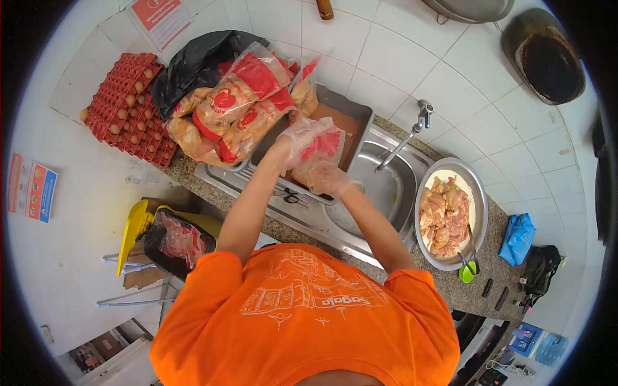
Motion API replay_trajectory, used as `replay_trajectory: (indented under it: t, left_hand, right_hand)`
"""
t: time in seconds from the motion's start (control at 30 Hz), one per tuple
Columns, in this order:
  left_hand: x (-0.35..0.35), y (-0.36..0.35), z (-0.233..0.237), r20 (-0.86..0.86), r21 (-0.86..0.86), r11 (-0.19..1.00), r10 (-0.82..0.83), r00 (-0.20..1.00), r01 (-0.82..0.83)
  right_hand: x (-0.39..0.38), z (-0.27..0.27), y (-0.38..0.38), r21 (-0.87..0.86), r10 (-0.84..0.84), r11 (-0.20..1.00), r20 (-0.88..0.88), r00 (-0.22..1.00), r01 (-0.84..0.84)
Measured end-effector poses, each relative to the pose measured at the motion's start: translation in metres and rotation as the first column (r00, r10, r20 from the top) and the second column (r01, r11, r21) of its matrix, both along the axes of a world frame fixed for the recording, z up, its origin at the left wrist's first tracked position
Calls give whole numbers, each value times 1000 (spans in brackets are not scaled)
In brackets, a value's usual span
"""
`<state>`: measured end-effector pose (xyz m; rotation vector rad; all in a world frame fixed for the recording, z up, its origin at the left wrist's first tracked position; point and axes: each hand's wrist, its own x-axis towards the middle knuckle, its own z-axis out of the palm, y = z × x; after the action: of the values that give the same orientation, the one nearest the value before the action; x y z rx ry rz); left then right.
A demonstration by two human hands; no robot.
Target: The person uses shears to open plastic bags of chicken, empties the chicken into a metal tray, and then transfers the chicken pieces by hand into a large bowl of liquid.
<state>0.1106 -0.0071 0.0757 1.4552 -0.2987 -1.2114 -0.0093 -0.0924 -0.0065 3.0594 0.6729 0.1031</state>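
Observation:
My left hand [301, 140], in a clear plastic glove, is closed on the upper left part of a clear bag with red print [326, 147]. My right hand [327, 177], gloved the same way, grips the bag's lower end. What looks like raw chicken shows inside the bag, partly covered by my fingers. Both hands are over a grey tub [362, 114] holding brownish-pink liquid. Just left of the tub, several bagged chickens [232, 103] are piled up beside a black plastic bag [193, 67].
At right stands a metal bowl [481, 193] of raw chicken pieces [444, 215] with a spoon. A steel sink [386, 190] lies under a faucet [421, 116]. Red egg trays [125, 106] are stacked far left. Below them, a yellow-lidded bin [133, 225] holds used plastic.

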Motion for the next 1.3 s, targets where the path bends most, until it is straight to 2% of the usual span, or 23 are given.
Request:
replay_trajectory:
  t: [0.03,0.1,0.17,0.33,0.4,0.43,0.53,0.6,0.63,0.67,0.7,0.73,0.8,0.83,0.9,1.0,1.03,1.1,1.13,1.2,1.23,1.27,1.3]
  left_hand:
    - [4,1,0,-1,-8,1000,4,1000,-4]
    - [11,5,-11,49,-9,991,136,989,-136]
    - [18,10,-31,59,6,985,170,984,-171]
    - [43,-1,-60,143,17,958,281,949,-286]
    - [47,-3,-57,454,8,956,259,852,-294]
    - [50,-4,-56,452,3,954,266,851,-300]
    - [53,-4,-52,600,17,944,254,758,-330]
    - [55,1,-38,750,177,872,181,636,-457]
    - [57,2,-41,749,174,872,184,636,-458]
    - [62,3,-45,755,123,859,244,608,-498]
    - [65,3,-49,756,74,843,300,581,-532]
    - [70,3,-54,753,75,849,296,588,-523]
    - [70,4,-49,792,33,860,288,538,-509]
    - [68,4,-48,791,33,865,283,542,-500]
    - [64,8,-47,781,62,858,277,559,-510]
    - [54,23,-37,784,76,857,265,561,-510]
    - [49,31,-35,721,38,875,310,620,-482]
    - [43,37,-31,592,-54,929,326,737,-367]
    - [42,39,-29,537,-98,951,299,789,-295]
    - [40,34,-39,471,-45,922,360,805,-385]
    - [34,32,-38,406,-122,905,421,811,-408]
    - [31,30,-37,334,-194,873,487,807,-447]
    - [31,28,-39,323,-186,883,468,823,-430]
  right_hand:
    - [14,-17,-3,-8,4,1000,-1,1000,-4]
    - [36,-73,-6,159,59,983,202,978,-92]
    - [40,-83,-6,285,21,957,141,990,-61]
    - [46,-75,-19,435,-63,899,18,998,48]
    - [45,-66,-28,481,-79,872,-41,996,89]
    - [43,-59,-35,494,-87,863,-63,994,107]
    - [27,-32,-48,547,-125,822,-101,987,160]
    - [11,-18,-51,590,-158,787,-88,984,179]
    - [6,-12,-50,588,-157,789,-88,984,179]
    - [-3,-5,-49,767,-257,473,-351,900,434]
    - [-10,2,-49,765,-241,75,-608,756,639]
    - [-11,6,-49,762,-250,70,-611,751,644]
    - [-12,13,-44,766,-225,-218,-642,733,605]
    - [-12,18,-39,765,-232,-224,-643,730,603]
    - [-4,36,-25,796,-246,-338,-590,769,503]
    - [-1,65,-21,855,-236,-343,-480,845,390]
    - [-3,74,-22,856,-270,-351,-480,834,379]
    - [-24,94,-36,878,-354,-418,-393,849,233]
    - [-49,112,-46,881,-420,-424,-398,816,211]
    - [-101,148,-61,817,-484,-457,-560,672,352]
    - [-126,159,-64,809,-514,-474,-575,637,347]
    - [-149,170,-66,861,-636,-442,-498,589,251]
    - [-170,182,-68,906,-738,-390,-414,533,163]
